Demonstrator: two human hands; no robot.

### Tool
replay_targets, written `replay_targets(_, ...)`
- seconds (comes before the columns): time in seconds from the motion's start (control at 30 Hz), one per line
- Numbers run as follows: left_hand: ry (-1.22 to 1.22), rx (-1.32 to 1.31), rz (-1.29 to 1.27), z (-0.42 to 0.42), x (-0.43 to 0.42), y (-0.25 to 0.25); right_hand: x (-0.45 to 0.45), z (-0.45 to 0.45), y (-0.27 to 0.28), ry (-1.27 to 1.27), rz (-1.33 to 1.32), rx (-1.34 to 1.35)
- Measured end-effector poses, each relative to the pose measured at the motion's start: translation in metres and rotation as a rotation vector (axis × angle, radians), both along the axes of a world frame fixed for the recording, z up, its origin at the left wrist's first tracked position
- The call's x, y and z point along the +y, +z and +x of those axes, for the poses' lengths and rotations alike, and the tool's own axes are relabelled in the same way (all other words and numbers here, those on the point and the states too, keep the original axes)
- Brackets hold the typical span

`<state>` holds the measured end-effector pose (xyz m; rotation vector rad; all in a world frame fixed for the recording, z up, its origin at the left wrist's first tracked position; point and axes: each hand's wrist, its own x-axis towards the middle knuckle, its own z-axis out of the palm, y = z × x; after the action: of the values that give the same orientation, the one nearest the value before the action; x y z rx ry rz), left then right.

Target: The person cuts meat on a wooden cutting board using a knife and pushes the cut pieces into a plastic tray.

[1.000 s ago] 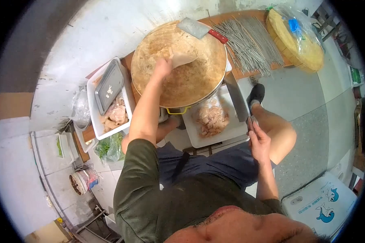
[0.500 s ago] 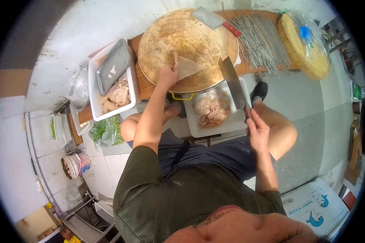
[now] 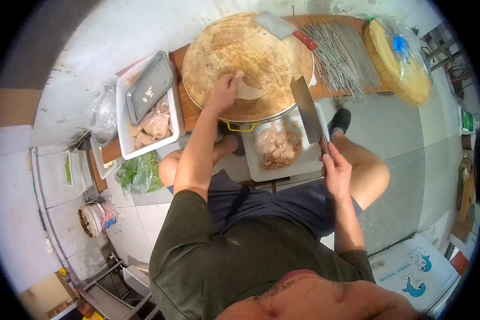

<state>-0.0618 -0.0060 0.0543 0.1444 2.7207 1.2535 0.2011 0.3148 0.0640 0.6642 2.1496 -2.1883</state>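
Over the round wooden chopping board (image 3: 218, 53), my left hand (image 3: 222, 96) is closed on a pale, flat piece of raw meat or skin (image 3: 249, 92). A small end of the piece pokes up past my fingers, and the rest hangs or lies on the board's near half. My right hand (image 3: 337, 170) grips a cleaver (image 3: 308, 109) by its handle, with the dark blade pointing away from me beside the board's right edge. Below the blade and board, a white tray (image 3: 258, 173) holds a heap of cut pale pink meat (image 3: 280, 144).
A second cleaver (image 3: 277, 25) with a red handle lies on the board's far right edge. Bundled thin grey sticks (image 3: 330, 53) and a round yellowish board (image 3: 392, 61) are further right. On the left stands a white bin (image 3: 124, 114) with larger meat pieces and a metal tray (image 3: 150, 88).
The meat piece in my left hand has shifted and folded, its upper end now tipped right. My left hand has moved slightly right. The cleaver has shifted a little right.
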Motion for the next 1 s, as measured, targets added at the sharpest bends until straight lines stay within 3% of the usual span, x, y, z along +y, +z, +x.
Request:
replay_targets(0.13, -0.24, -0.13, 0.112, -0.01, 0.003, 0.017, 0.004, 0.004, 0.001, -0.01, -0.02, -0.03)
replay_targets(0.23, -0.312, -0.213, -0.009, -0.021, 0.005, 0.028, 0.001, 0.002, 0.008, -0.023, -0.002, -0.021)
replay_targets(0.33, -0.333, -0.035, -0.366, -0.037, 0.004, -0.013, -0.007, -0.004, 0.009, 0.005, -0.007, -0.008)
replay_targets(0.43, -0.182, 0.506, -0.303, -0.028, -0.001, -0.044, -0.015, -0.013, 0.008, 0.07, 0.043, 0.034)
replay_targets(0.53, -0.012, 0.617, -0.398, -0.01, -0.008, -0.056, -0.025, -0.02, 0.006, 0.136, 0.15, 0.056)
replay_targets(0.63, -0.085, 0.495, -0.355, 0.006, -0.013, -0.064, -0.037, -0.028, 0.011, 0.218, 0.261, 0.042)
replay_targets(0.73, -0.144, 0.655, -0.235, 0.012, -0.014, -0.068, -0.044, -0.033, 0.02, 0.306, 0.291, 0.011)
replay_targets(0.83, -0.155, 0.721, -0.294, 0.017, -0.017, -0.06, -0.046, -0.036, 0.022, 0.372, 0.298, 0.024)
replay_targets(1.0, -0.129, 0.687, -0.254, 0.023, -0.022, -0.063, -0.046, -0.042, 0.034, 0.446, 0.408, 0.035)
